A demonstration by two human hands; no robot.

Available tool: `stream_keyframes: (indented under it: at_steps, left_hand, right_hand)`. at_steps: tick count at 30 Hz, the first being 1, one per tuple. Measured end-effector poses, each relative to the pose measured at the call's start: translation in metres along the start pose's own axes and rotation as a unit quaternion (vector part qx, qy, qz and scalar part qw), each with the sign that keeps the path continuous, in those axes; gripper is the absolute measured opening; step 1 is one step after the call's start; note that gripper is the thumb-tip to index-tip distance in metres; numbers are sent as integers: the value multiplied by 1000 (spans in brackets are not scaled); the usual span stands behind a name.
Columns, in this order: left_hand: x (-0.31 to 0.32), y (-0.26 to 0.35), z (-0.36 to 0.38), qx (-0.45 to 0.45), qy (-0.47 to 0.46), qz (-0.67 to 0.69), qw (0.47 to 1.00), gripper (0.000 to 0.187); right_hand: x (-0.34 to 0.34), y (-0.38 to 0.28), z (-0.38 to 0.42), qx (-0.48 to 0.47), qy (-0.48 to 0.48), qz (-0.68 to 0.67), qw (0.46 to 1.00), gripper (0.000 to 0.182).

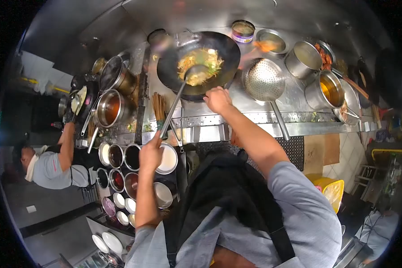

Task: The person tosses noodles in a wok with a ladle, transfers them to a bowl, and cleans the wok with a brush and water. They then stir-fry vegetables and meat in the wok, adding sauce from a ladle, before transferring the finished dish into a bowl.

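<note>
1. The wok [200,62] sits on the burner at the back of the steel counter [299,117], full of noodles [201,64]. The left hand [218,99] is closed at its near rim, though the handle itself is hidden, so how firm the grip is remains hard to judge. A slip there could tip hot food toward the person.
2. The right hand [151,154] is wrapped around the end of a long ladle [183,91], whose bowl rests in the noodles. A hard push could fling strands over the rim.
3. The perforated skimmer [264,80] lies just beside the wok; a swing could knock it.
4. Open sauce bowls [125,156] stand under the right forearm; a dropped elbow could upset them.
</note>
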State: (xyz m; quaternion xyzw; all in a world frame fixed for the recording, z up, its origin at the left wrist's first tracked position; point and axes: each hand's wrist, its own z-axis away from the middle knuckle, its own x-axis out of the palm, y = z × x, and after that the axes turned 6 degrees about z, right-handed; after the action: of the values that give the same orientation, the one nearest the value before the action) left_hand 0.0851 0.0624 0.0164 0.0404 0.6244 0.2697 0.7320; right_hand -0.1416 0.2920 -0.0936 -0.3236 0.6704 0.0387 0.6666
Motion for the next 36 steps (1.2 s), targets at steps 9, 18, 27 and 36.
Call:
stream_keyframes:
  at_steps: [9, 18, 27, 36]
  left_hand:
    - [-16, 17, -14, -18, -160, 109, 981, 65]
    - [-60, 15, 44, 28, -80, 100, 991, 61]
    - [20, -2, -14, 70, -1, 89, 994, 57]
    - [-73, 6, 37, 31, -84, 77, 993, 60]
  right_hand:
    - [-21, -42, 29, -7, 70, 30, 997, 21]
    - [-38, -50, 105, -35, 107, -11, 994, 16]
    - [0, -54, 94, -18, 58, 19, 998, 19]
    - [-18, -44, 36, -17, 59, -26, 998, 19]
